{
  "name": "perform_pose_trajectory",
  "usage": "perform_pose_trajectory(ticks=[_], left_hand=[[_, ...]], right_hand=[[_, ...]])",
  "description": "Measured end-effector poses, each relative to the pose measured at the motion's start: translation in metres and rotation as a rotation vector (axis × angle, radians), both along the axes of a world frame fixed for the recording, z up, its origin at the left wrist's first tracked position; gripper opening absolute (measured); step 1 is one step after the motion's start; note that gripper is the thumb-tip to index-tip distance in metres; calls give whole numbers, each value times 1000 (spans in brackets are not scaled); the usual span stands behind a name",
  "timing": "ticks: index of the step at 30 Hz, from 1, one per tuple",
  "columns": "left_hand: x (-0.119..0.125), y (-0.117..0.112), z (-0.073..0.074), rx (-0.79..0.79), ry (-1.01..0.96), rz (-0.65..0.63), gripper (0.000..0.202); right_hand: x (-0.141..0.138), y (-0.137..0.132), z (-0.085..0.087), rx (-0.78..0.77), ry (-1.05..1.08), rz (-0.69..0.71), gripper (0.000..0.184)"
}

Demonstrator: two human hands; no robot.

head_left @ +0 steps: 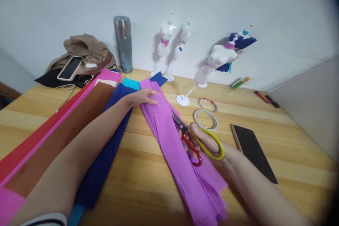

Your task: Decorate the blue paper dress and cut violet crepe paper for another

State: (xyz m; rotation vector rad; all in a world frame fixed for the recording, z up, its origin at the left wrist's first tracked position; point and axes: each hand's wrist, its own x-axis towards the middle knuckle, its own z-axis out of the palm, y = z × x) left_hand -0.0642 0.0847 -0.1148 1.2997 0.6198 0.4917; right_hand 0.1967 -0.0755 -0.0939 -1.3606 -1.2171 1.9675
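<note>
My left hand (144, 98) is closed on the upper part of a long, folded purple crepe-paper-like sheet (169, 141), thumb on top. In my right hand (203, 137) is a pair of scissors (181, 126) with one yellow and one red handle loop. The blades point up and left and lie over the purple sheet; whether they bite into it I cannot tell. Some fingers of that hand are hidden behind the handles. Under my left forearm runs a dark blue strip (102, 169), with brown (63, 134) and red strips (39, 141) to its left.
Small white mannequins (213, 63) stand along the wall, some with coloured paper. Two tape rolls (205, 119) and a dark phone (253, 152) lie to the right. A thermos (124, 47), brown cloth (87, 51) and another phone (70, 68) are at the back left.
</note>
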Motion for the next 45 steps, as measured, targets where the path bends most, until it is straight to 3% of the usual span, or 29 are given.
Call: perform_pose_trajectory(ticks=[5,13,18,26,33,37,42,45], left_hand=[[0,0,0,5,6,0,39],[-2,0,0,8,22,-2,36],[-2,1,0,-9,23,-8,39],[-4,2,-2,8,32,-29,33],[-5,5,-4,-25,1,-55,36],[-5,5,-3,-30,-6,-74,37],[-5,4,-2,-47,7,-73,38],[-5,4,-3,-54,-1,-70,37]], right_hand=[[-3,-1,3,43,17,-32,76],[16,-4,-11,-14,31,41,76],[18,-1,-6,-39,92,83,73],[37,-8,-2,13,116,13,65],[48,-18,5,-113,97,225,63],[56,-18,-3,-148,70,319,68],[58,-10,-21,-103,-3,273,75],[52,-5,-20,-71,14,251,70]])
